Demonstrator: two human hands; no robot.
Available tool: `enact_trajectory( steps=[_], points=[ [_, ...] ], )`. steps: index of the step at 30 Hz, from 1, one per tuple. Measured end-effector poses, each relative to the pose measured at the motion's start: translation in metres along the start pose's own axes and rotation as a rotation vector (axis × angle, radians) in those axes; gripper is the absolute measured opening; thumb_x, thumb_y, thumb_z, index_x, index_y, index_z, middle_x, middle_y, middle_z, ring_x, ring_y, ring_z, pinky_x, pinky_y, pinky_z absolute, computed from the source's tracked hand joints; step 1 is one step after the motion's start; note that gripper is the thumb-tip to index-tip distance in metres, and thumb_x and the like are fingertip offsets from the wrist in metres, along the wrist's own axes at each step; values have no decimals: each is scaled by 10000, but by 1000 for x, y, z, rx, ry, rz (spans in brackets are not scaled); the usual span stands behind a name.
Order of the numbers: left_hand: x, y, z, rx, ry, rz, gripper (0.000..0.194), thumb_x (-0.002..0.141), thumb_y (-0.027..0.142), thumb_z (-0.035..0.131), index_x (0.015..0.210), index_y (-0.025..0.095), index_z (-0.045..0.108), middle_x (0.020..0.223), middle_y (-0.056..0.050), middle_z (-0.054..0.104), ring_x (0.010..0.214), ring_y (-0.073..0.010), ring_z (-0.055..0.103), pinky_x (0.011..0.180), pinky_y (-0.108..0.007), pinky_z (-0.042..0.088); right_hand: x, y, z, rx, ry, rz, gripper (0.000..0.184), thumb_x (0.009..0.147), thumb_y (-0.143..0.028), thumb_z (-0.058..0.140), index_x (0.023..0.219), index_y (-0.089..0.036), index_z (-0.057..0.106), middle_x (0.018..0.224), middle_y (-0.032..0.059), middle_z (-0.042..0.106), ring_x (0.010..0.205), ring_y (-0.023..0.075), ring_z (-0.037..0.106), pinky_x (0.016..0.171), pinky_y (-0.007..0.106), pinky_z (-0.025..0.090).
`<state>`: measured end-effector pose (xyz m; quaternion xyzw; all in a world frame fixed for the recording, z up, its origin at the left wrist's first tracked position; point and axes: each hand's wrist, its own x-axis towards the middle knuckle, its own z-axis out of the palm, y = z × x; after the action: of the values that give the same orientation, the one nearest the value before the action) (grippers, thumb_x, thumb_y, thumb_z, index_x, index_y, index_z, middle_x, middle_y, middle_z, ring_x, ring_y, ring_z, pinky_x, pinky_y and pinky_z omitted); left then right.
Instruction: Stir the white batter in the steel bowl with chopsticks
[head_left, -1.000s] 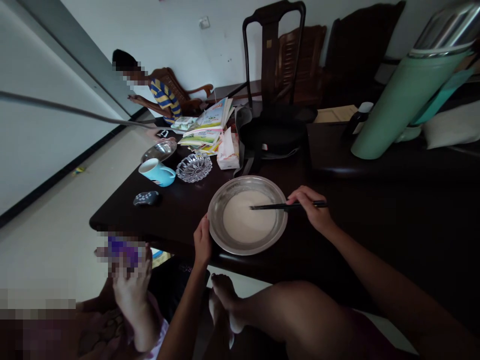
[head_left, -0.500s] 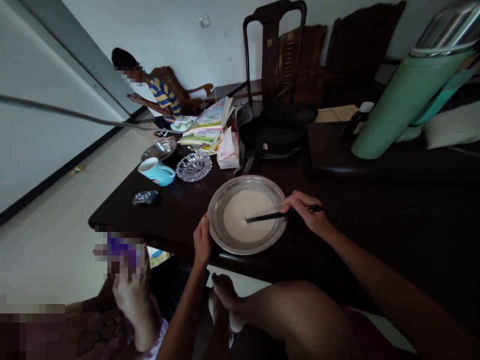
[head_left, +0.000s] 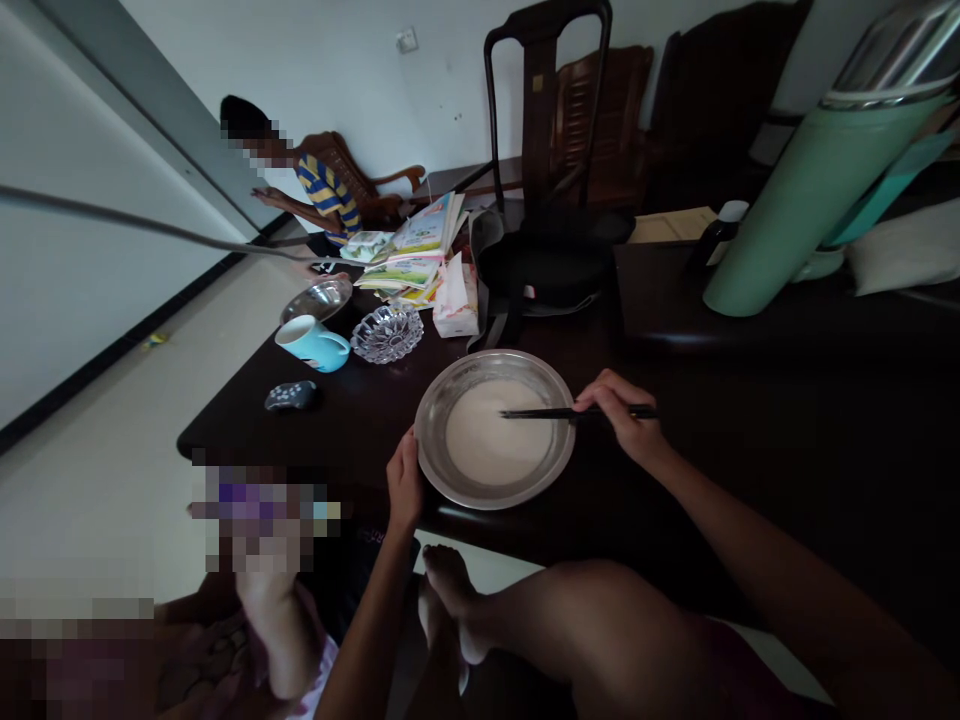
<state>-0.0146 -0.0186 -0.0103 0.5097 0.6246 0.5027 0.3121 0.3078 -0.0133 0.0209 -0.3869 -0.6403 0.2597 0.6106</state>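
A wide metal bowl [head_left: 431, 465] stands near the front edge of the dark table, with a pale, creamy batter [head_left: 495, 450] in it. My left hand [head_left: 405, 482] grips the bowl's left rim. In my right hand [head_left: 622, 415], closed at the bowl's right side, is a pair of black chopsticks [head_left: 540, 412]. Their tips dip into the batter near the middle of the bowl.
Left of the bowl are a glass dish [head_left: 388, 334], a light blue mug [head_left: 313, 344] and a dark patterned object [head_left: 291, 396]. Behind are a tissue pack [head_left: 456, 305], books [head_left: 420, 240] and a black bag [head_left: 547, 275]. A green thermos [head_left: 817, 190] leans at right. Two people are at left.
My right hand has shifted slightly right and the chopstick tips have moved toward the far side of the batter. The left hand and bowl have stayed in place.
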Motion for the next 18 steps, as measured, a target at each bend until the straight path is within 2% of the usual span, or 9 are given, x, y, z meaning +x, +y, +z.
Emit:
enact_trajectory(
  steps=[2,6,8,11,13,16,18],
  points=[
    [0,0,0,3,-10,-1,710,876,707,458,1201,122,695,1195,-130,717,1177,-285,619,1034,-383,443,0,0,0,54,44,39,305,1008,-359,483,834,-257,713,659,-9,708,657,163,637,705,337,493],
    [0,1,0,7,-13,5,702,881,706,451,1189,127,701,1177,-121,725,1154,-279,628,1022,-376,449,0,-1,2,-5,-168,2,272,973,-393,545,843,-257,742,779,20,754,744,185,653,712,348,507],
    [0,1,0,10,-10,4,700,886,702,447,1193,125,699,1180,-120,724,1157,-279,626,1025,-377,446,0,-1,1,-40,-136,-10,277,968,-396,552,824,-256,743,797,26,754,752,188,650,712,350,505],
    [-1,3,0,12,-16,0,688,900,685,441,1214,125,690,1210,-122,714,1186,-278,613,1037,-376,438,0,1,-1,15,44,51,323,1000,-386,493,809,-253,717,680,6,717,669,172,645,699,343,501],
    [-1,4,1,8,-25,5,677,906,675,440,1217,127,689,1210,-121,715,1185,-277,615,1030,-373,444,-1,2,-1,49,9,76,331,1003,-400,483,823,-251,717,664,4,715,662,173,654,705,343,510],
    [-1,4,1,-4,-25,17,672,903,677,445,1201,130,696,1198,-120,720,1165,-277,626,1018,-375,455,0,0,0,-21,-157,47,312,972,-435,535,832,-250,744,773,27,751,739,188,663,709,343,515],
    [-1,3,1,-4,-16,18,677,897,683,449,1192,128,699,1207,-123,717,1171,-279,624,1024,-378,452,1,0,0,-57,-107,48,313,967,-438,544,813,-249,742,784,27,751,743,185,660,705,340,510]
  ],
)
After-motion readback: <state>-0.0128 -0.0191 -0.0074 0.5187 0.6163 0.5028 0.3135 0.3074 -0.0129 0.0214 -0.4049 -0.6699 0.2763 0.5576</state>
